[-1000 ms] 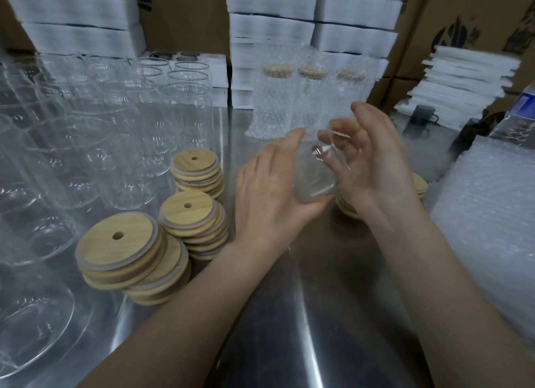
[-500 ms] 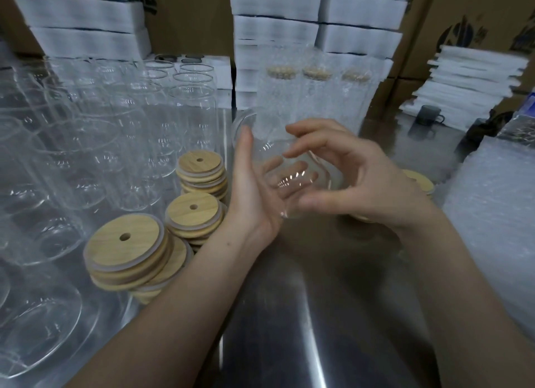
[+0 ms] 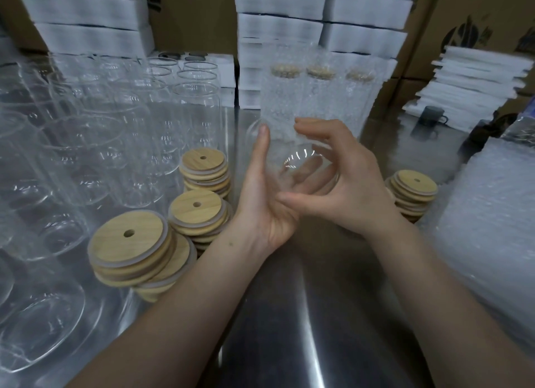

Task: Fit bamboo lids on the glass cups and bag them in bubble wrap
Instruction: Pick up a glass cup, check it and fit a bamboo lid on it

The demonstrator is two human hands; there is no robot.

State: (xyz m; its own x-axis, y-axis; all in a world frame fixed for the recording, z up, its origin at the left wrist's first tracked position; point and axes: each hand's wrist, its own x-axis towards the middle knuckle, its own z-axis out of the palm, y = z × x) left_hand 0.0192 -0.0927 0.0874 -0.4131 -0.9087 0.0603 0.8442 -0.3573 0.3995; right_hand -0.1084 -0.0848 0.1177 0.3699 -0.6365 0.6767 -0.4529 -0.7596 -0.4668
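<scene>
The glass cup (image 3: 293,160) is transparent and its outline is hard to trace; only highlights on its curved wall mark it. Whether its mouth faces the person cannot be determined. Both forearms are cut off by the lower frame edge. The right stack of bamboo lids (image 3: 414,188) is partly hidden behind the right wrist.

The cup lies between the two hands, above the steel table (image 3: 292,338), in front of the three bubble-wrapped cups (image 3: 320,98).

The left hand (image 3: 265,205) is turned palm up and inward; its thumb stands upright along the cup's left side, and its extended fingers (image 3: 308,170) show through the glass, supporting the cup from beneath. The right hand (image 3: 344,185) arches over the cup, fingers curled round its far wall, thumb lying against the left palm.

Left lid stacks (image 3: 131,241) and empty cups (image 3: 86,156) stand left of the hands; the bubble wrap pile (image 3: 492,219) lies at the right.
</scene>
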